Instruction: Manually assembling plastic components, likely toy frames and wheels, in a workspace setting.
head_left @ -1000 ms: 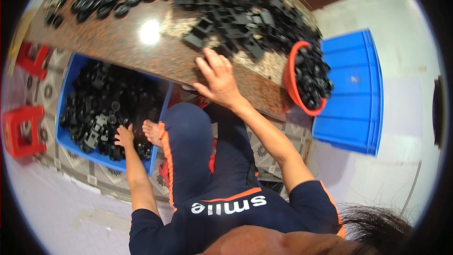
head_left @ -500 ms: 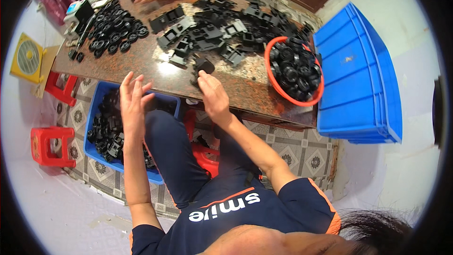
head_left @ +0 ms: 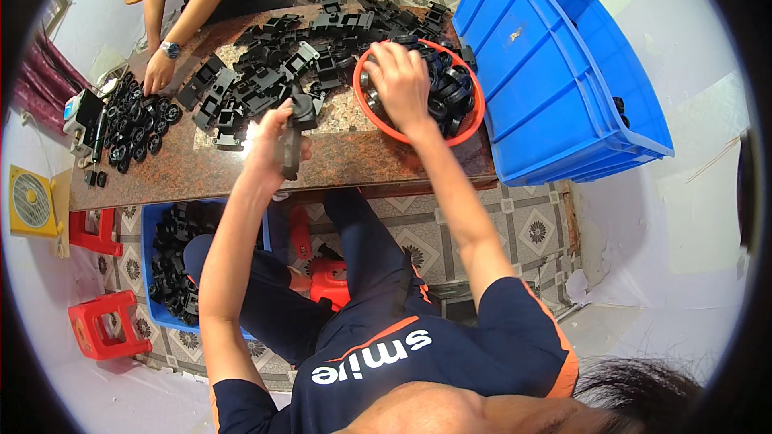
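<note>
My left hand (head_left: 269, 149) is closed around a black plastic bracket-like part (head_left: 302, 112), held up over the table's front edge. To its right, my right hand (head_left: 400, 84) reaches into an orange-red basket (head_left: 476, 116) heaped with black wheels (head_left: 452, 95). Its fingers are bent down among the wheels; the fingertips are hidden, so I cannot tell whether they grip one. Behind my left hand, many black plastic frames (head_left: 265, 72) lie in a loose pile on the stone-topped table (head_left: 346, 157).
A co-worker's hand (head_left: 159, 74) touches loose black wheels (head_left: 133, 124) at the table's left. A tall blue crate (head_left: 555, 72) stands at the right. Below the table are a blue bin (head_left: 151, 273) of black parts and red stools (head_left: 108, 325). A yellow fan (head_left: 32, 199) stands far left.
The black part has passed from my right hand to my left. My right hand has moved right into the basket. The view has shifted, and the co-worker's hand is now at the wheels.
</note>
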`<state>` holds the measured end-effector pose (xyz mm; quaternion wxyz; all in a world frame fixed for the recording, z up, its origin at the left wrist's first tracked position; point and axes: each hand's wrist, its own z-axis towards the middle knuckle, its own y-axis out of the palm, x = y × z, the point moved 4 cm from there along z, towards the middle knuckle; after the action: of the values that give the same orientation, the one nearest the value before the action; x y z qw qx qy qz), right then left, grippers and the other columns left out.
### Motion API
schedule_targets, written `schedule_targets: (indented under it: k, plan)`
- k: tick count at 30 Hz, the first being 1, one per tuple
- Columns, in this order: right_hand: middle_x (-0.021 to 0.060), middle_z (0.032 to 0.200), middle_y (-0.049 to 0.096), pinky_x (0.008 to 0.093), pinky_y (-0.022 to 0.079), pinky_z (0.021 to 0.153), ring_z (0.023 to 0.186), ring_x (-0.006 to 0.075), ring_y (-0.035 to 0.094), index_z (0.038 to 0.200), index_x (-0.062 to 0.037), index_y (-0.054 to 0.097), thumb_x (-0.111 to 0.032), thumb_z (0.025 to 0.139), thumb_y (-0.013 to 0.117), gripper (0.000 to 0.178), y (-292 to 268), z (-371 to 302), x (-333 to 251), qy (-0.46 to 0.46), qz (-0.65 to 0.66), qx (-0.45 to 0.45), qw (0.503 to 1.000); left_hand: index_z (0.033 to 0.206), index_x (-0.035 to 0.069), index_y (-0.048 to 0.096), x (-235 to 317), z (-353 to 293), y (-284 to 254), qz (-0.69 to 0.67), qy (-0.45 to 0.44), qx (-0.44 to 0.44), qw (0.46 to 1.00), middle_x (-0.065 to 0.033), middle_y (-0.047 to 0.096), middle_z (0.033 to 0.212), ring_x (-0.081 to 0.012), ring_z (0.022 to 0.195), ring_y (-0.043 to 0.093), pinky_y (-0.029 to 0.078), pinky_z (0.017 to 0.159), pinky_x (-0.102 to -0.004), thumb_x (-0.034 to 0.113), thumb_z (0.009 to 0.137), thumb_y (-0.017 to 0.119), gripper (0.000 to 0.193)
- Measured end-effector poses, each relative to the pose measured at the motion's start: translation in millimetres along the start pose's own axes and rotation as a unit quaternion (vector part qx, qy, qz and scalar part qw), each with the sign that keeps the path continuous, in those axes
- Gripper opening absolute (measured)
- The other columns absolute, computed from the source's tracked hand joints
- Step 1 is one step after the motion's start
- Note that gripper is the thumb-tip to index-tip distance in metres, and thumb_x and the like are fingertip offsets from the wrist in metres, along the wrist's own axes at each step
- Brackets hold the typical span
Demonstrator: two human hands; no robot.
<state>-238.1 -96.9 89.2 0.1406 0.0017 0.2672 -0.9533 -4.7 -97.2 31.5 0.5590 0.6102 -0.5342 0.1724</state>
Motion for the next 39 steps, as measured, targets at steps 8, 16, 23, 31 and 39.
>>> schedule_targets:
  k: [8,16,23,31,39]
  plan:
    - [0.0106,0.088,0.053,0.0404,0.048,0.063,0.070,0.0283,0.061,0.084,-0.0118,0.064,-0.041,0.073,0.077,0.034,55,-19,48,-0.016,-0.100,-0.132,0.986,0.148,0.010,0.029,-19,-5,-13,-0.002,0.039,-0.026,0.999,-0.0044,0.059,0.092,-0.0128,0.064,0.054,0.045,0.054,-0.0290,0.029,0.087,0.073,0.078]
    - [0.0098,0.111,0.067,0.0276,0.054,0.085,0.096,0.0146,0.066,0.119,0.0027,0.062,0.008,0.082,0.066,0.037,3,-19,3,0.351,0.572,-0.105,0.733,0.152,0.006,0.023,-25,-27,-21,0.139,0.093,0.020,0.986,-0.0100,0.059,0.111,-0.0154,0.092,0.058,0.048,0.078,-0.0292,0.026,0.080,0.082,0.095]
    - [0.0062,0.101,0.069,0.0254,0.054,0.082,0.090,0.0115,0.065,0.113,0.0008,0.065,0.000,0.085,0.071,0.028,7,-35,-76,0.362,0.695,-0.177,0.595,0.153,0.009,0.022,-31,-31,-20,0.189,0.145,0.022,0.971,-0.0159,0.048,0.132,-0.0225,0.116,0.052,0.045,0.097,-0.0327,0.027,0.070,0.089,0.107]
    - [0.0055,0.096,0.069,0.0251,0.054,0.078,0.087,0.0105,0.065,0.108,-0.0002,0.068,-0.002,0.084,0.073,0.025,15,-43,-91,0.360,0.671,-0.216,0.611,0.153,0.009,0.024,-24,-40,-14,0.193,0.171,0.000,0.966,-0.0120,0.049,0.126,-0.0198,0.114,0.052,0.046,0.095,-0.0321,0.024,0.074,0.086,0.102]
    - [0.0100,0.123,0.058,0.0327,0.047,0.093,0.111,0.0180,0.057,0.139,-0.0031,0.046,-0.013,0.082,0.071,0.063,24,-46,-81,0.293,0.634,-0.251,0.670,0.148,0.001,0.033,-14,-38,-5,0.172,0.161,-0.060,0.970,-0.0085,0.052,0.130,-0.0160,0.118,0.050,0.039,0.101,-0.0298,0.025,0.092,0.067,0.070]
